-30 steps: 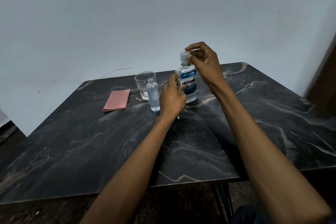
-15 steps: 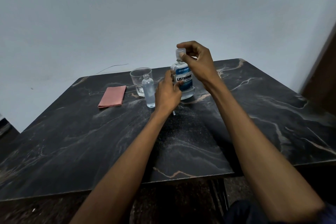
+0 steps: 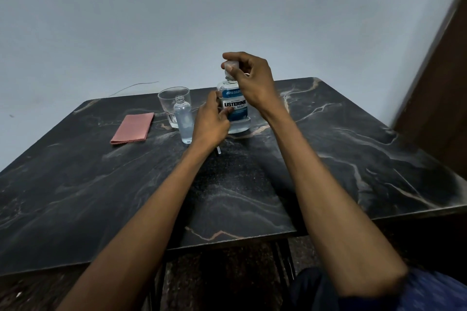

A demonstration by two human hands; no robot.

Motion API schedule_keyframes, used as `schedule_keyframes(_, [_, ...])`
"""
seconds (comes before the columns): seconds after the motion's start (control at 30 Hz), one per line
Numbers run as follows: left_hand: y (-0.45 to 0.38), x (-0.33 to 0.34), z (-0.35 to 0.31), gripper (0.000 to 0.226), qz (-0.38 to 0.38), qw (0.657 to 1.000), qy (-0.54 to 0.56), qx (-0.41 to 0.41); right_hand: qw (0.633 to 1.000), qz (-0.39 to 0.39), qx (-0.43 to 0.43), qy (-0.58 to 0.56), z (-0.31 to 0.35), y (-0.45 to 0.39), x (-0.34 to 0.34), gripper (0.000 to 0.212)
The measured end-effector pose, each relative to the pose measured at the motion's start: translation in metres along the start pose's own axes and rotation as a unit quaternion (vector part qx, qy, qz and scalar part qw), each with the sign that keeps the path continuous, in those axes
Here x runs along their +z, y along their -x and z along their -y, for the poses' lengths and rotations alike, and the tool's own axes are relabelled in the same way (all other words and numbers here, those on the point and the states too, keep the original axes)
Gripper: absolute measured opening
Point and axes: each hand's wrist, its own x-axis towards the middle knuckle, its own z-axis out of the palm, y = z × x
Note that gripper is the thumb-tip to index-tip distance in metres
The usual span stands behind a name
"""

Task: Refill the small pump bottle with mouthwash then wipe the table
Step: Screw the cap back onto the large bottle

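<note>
Head view. Mouthwash bottle [image 3: 233,108] stood upright on dark marbled counter [image 3: 328,154], near far edge and roughly midway along it; blue label read "LISTERINE". Right hand [image 3: 249,78] arched over top of bottle, grip clenched around clear cap [image 3: 231,66], thumb and fingers pinching it from both sides. Whether cap was loosened or tight could not be told. Left hand [image 3: 211,124] braced against left side of bottle, grip wrapped partly round its lower body, fingers touching label. Thin white tube tip [image 3: 218,151] protruded beneath left wrist, its upper part hidden behind hand; what it belonged to could not be told.

Small pump bottle [image 3: 184,118] stood upright just left of left hand, neck open and without pump head, clear liquid in lower part. Drinking glass [image 3: 169,103] stood directly behind small bottle, touching or nearly so, toward far edge. Folded pink cloth [image 3: 133,128] lay flat well left of glass, toward far left corner. Pale wall [image 3: 177,20] rose behind far edge; brown door frame [image 3: 439,83] bordered right side. Both forearms bare, extended from near edge across counter.
</note>
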Motion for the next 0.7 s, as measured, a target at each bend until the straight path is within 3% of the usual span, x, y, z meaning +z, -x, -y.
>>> schedule_keyframes(0.17, [0.0,-0.001,0.001,0.033,0.02,1.0,0.008,-0.002,1.0,0.001,0.003,-0.001,0.001,0.001,0.0,0.03])
schedule_keyframes(0.3, [0.005,0.001,-0.001,0.06,0.017,1.0,0.012,0.003,1.0,0.017,0.005,-0.004,-0.001,-0.002,-0.003,0.033])
schedule_keyframes(0.4, [0.002,0.004,0.001,0.049,-0.005,1.0,0.016,0.001,0.999,0.023,0.016,-0.016,-0.002,-0.002,-0.004,0.035])
schedule_keyframes(0.7, [0.005,0.005,-0.003,0.043,-0.046,0.998,-0.024,0.038,0.994,-0.087,-0.001,0.062,0.002,0.006,0.005,0.037])
